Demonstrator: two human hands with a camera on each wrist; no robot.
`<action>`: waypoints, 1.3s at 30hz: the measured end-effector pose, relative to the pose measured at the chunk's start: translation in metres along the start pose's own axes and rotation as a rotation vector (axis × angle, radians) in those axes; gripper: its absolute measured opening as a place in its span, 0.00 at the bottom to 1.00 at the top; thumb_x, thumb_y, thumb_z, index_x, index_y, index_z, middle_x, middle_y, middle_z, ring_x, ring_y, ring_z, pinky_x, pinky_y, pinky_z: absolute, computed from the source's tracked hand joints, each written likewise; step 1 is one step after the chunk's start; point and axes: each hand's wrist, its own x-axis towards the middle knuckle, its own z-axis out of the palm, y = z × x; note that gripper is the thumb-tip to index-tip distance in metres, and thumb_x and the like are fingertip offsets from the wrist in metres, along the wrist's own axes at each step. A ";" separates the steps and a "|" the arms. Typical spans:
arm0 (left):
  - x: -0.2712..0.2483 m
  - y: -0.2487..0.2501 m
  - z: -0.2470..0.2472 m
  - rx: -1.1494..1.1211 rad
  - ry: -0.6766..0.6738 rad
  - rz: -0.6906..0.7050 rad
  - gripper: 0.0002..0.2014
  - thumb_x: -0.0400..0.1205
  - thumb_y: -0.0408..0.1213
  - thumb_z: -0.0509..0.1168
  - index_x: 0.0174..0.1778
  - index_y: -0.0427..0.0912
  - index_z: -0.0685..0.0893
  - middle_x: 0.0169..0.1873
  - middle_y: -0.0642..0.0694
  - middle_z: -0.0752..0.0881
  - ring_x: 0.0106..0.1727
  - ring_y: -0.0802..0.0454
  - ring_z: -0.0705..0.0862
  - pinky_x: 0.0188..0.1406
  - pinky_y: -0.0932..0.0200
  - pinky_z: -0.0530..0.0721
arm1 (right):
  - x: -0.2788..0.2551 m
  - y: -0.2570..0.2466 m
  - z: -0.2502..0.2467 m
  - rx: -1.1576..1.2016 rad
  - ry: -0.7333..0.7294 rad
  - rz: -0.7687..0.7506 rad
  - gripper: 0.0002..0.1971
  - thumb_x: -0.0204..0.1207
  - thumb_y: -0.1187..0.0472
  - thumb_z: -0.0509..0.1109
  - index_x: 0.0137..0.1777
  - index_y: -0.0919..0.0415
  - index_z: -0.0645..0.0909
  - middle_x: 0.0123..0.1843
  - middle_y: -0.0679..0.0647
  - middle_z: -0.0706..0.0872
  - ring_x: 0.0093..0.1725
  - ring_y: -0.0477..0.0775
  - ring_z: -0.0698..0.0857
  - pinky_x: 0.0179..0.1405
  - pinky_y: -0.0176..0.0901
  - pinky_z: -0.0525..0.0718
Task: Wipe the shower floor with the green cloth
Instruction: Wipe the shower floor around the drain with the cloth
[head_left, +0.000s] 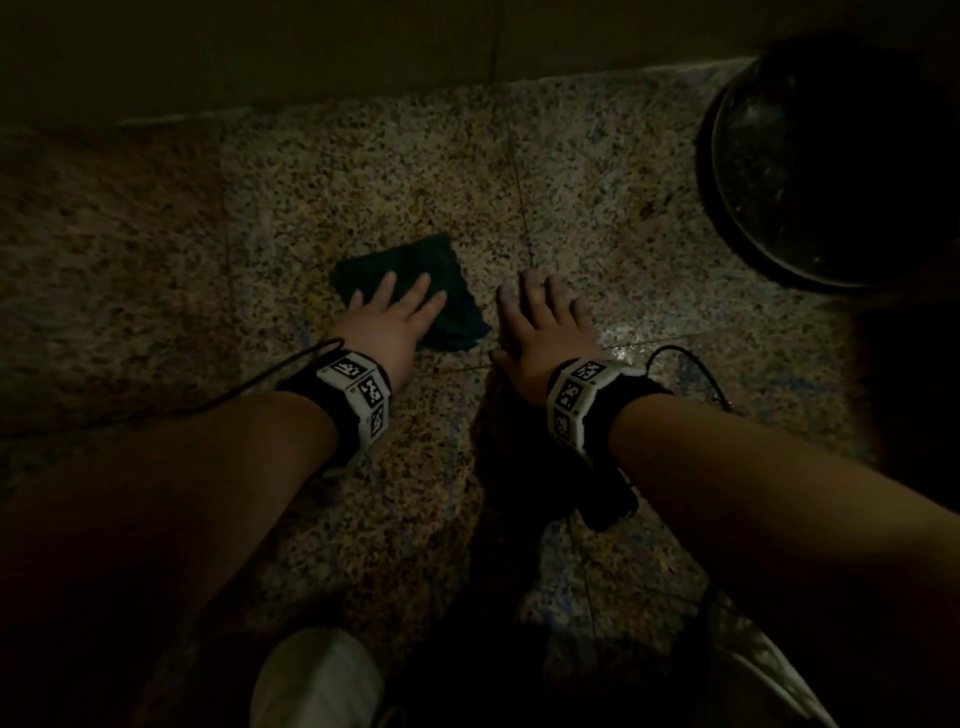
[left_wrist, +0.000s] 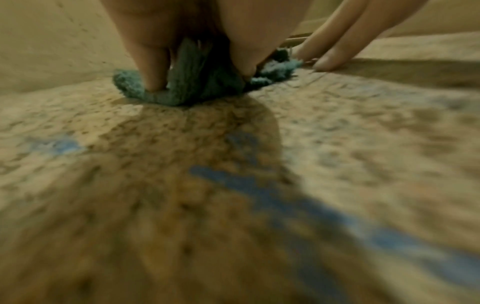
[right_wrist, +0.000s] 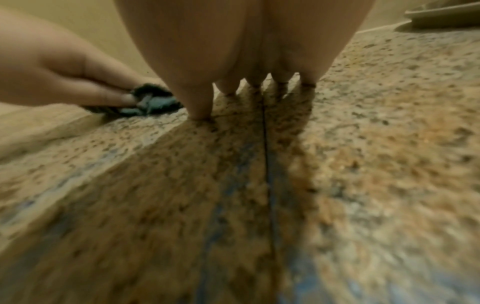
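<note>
Head view: the left hand lies flat, fingers straight and spread, pressing the green cloth onto the speckled shower floor.
Right hand: the right hand is released, fingers straight and planted on bare floor just beside the cloth.
Cloth position: mid-floor, between the wall base and the person's knees.
Cloth direction: a folded rough square turned like a diamond, one corner toward the wall; its long axis cannot be told.
Edges and room: wall along the far side, a dark round basin at far right, open floor to the left.
Left wrist view: the cloth bunches up between thumb and palm, a detail hidden from above.
Right wrist view: fingertips touch the floor at a tile seam; the cloth shows under the left fingers.
</note>
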 end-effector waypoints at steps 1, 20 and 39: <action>-0.003 -0.001 0.004 0.004 0.004 0.001 0.39 0.84 0.23 0.50 0.82 0.54 0.35 0.82 0.51 0.33 0.82 0.40 0.37 0.80 0.41 0.45 | 0.000 0.000 0.000 -0.005 0.003 0.000 0.35 0.85 0.41 0.49 0.83 0.48 0.33 0.83 0.52 0.27 0.82 0.60 0.30 0.80 0.58 0.35; 0.001 -0.012 -0.018 -0.193 -0.098 -0.075 0.45 0.80 0.19 0.58 0.83 0.54 0.39 0.82 0.51 0.34 0.83 0.42 0.37 0.78 0.34 0.48 | 0.000 -0.002 0.001 -0.020 -0.004 0.018 0.35 0.85 0.41 0.48 0.83 0.48 0.33 0.83 0.52 0.28 0.82 0.60 0.30 0.81 0.59 0.36; -0.028 -0.025 0.018 -0.051 -0.182 -0.015 0.45 0.82 0.21 0.59 0.83 0.55 0.38 0.82 0.52 0.33 0.83 0.43 0.37 0.79 0.36 0.50 | -0.003 -0.010 -0.007 -0.066 -0.055 0.035 0.36 0.84 0.40 0.51 0.82 0.43 0.32 0.83 0.50 0.28 0.82 0.65 0.32 0.80 0.67 0.41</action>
